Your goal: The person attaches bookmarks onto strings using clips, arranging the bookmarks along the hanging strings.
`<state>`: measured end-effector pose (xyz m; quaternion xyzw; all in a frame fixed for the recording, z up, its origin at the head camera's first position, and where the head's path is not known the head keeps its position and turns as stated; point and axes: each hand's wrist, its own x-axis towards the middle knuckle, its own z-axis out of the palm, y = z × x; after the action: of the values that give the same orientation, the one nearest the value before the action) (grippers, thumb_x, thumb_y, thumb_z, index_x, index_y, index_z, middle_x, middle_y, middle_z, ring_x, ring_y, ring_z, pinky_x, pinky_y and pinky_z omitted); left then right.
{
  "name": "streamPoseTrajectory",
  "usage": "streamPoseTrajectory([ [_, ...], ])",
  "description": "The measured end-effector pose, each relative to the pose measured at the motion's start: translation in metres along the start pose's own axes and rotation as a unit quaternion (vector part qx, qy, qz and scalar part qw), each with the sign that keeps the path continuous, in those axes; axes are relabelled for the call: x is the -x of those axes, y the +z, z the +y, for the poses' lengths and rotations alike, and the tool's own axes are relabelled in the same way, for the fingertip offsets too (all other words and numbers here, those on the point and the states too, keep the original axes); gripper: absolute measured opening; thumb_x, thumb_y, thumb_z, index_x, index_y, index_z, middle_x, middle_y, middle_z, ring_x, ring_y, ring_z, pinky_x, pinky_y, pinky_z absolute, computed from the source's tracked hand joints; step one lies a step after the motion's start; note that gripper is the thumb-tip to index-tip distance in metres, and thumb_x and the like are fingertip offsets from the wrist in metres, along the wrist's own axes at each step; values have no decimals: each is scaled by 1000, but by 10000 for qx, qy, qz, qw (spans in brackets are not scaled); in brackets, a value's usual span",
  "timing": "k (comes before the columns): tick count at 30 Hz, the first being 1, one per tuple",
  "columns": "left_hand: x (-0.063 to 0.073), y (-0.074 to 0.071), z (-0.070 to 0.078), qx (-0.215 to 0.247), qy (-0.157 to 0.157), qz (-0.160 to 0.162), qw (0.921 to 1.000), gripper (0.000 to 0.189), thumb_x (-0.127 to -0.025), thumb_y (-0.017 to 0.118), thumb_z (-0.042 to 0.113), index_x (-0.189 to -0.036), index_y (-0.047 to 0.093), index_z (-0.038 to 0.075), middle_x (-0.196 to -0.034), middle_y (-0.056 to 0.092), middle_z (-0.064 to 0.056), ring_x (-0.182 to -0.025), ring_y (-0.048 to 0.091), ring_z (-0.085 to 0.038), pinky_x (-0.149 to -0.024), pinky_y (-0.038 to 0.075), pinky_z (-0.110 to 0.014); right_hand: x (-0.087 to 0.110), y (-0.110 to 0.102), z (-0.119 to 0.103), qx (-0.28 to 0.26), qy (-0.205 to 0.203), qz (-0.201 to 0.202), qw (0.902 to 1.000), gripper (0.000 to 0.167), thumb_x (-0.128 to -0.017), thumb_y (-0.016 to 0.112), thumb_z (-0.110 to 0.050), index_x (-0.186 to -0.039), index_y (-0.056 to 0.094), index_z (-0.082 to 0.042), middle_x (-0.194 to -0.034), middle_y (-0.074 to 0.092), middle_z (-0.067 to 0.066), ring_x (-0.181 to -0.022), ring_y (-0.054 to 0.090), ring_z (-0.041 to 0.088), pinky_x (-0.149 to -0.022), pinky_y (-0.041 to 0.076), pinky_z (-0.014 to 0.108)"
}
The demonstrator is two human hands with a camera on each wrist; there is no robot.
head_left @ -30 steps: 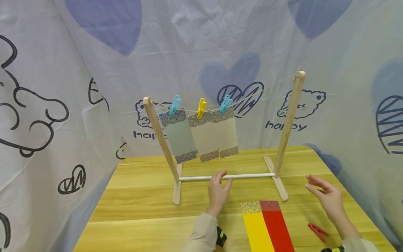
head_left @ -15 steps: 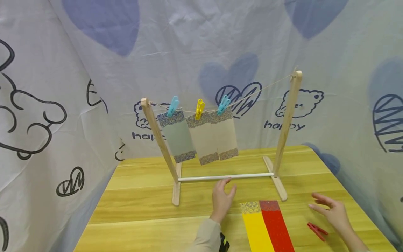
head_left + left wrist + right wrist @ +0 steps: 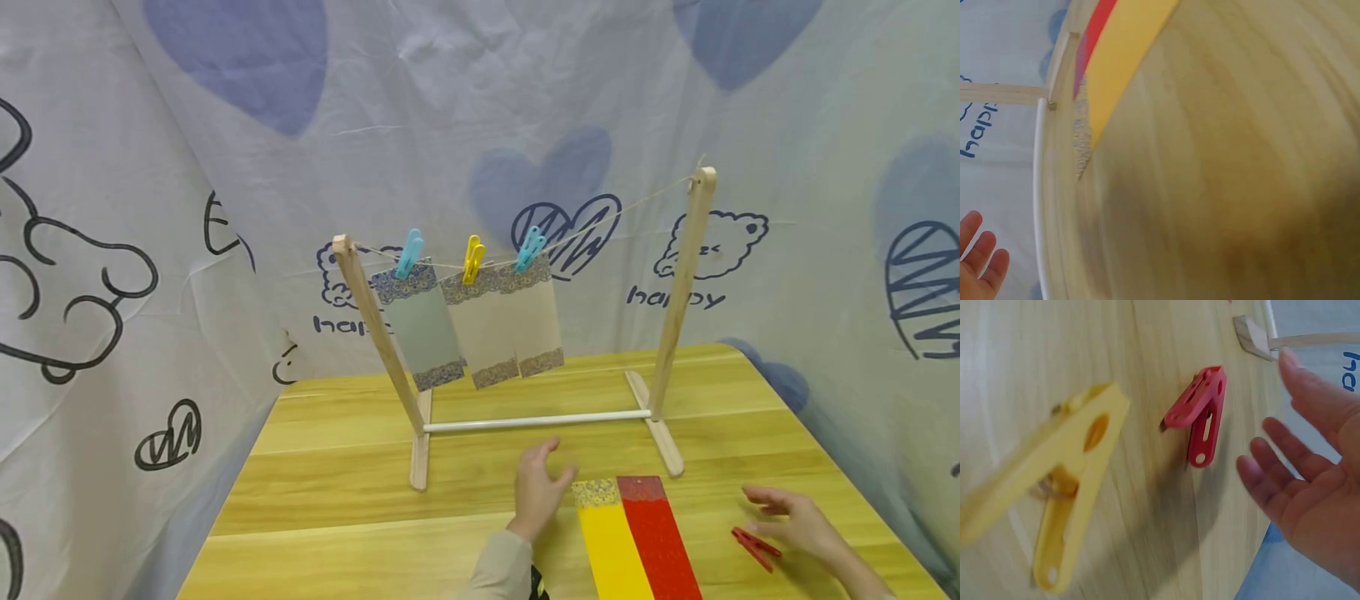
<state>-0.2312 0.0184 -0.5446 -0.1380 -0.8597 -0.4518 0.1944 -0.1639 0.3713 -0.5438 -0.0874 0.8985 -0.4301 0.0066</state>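
Observation:
My left hand [image 3: 538, 493] hovers over the table just left of the yellow card [image 3: 617, 546], fingers loosely bent and holding nothing. Beside that lies a red card [image 3: 662, 537], both with patterned top bands. My right hand [image 3: 798, 525] is close to a red clothespin [image 3: 756, 548] on the table, without touching it. In the right wrist view, the same red clothespin [image 3: 1200, 415] lies near the relaxed fingers, and a yellow clothespin [image 3: 1079, 481] lies nearer the camera. Three cards hang from a string, held by a blue clothespin [image 3: 410, 254], a yellow one [image 3: 473, 259] and another blue one [image 3: 531, 249].
A wooden stand with a left post [image 3: 378, 333], a right post [image 3: 681, 296] and a white crossbar [image 3: 536, 422] stands at the back of the wooden table [image 3: 315, 500]. A printed curtain [image 3: 450, 100] hangs behind and on both sides.
My left hand has moved back from the crossbar toward the yellow card. My right hand has come down closer to the red clothespin. The hanging cards sway slightly.

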Motion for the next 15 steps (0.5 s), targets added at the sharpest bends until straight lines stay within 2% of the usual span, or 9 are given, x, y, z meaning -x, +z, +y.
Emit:
streamPoseTrajectory([
  [2,2,1,-2,-67,-23,-239,9997,45,-74,72,20,-113,57,2,-106,60,-8,-98,53,-24,-85,45,-36,-1,-3,2,136,51,-385,9992,53,-72,73,-11,-110,50,18,-102,61,16,-81,58,17,-65,49,24],
  [4,5,2,-3,-90,-27,-443,9990,49,-74,72,21,-115,56,0,-106,59,-9,-96,52,-23,-84,45,-35,-2,-6,2,241,321,-788,9961,64,-73,73,-17,-112,44,23,-99,56,31,-82,57,26,-65,49,26],
  [10,7,5,-4,-176,-6,-827,9964,56,-72,74,23,-118,53,-1,-108,57,-11,-98,51,-23,-85,43,-36,0,-7,9,243,486,-1072,9927,68,-69,77,-17,-111,41,24,-94,57,25,-83,55,31,-63,48,24],
  [15,7,8,-6,-338,-67,-1071,9936,57,-72,74,25,-119,52,0,-108,56,-10,-101,49,-24,-88,41,-38,2,-4,11,410,595,-1109,9912,67,-66,78,-14,-110,43,22,-87,55,11,-79,52,21,-61,45,23],
])
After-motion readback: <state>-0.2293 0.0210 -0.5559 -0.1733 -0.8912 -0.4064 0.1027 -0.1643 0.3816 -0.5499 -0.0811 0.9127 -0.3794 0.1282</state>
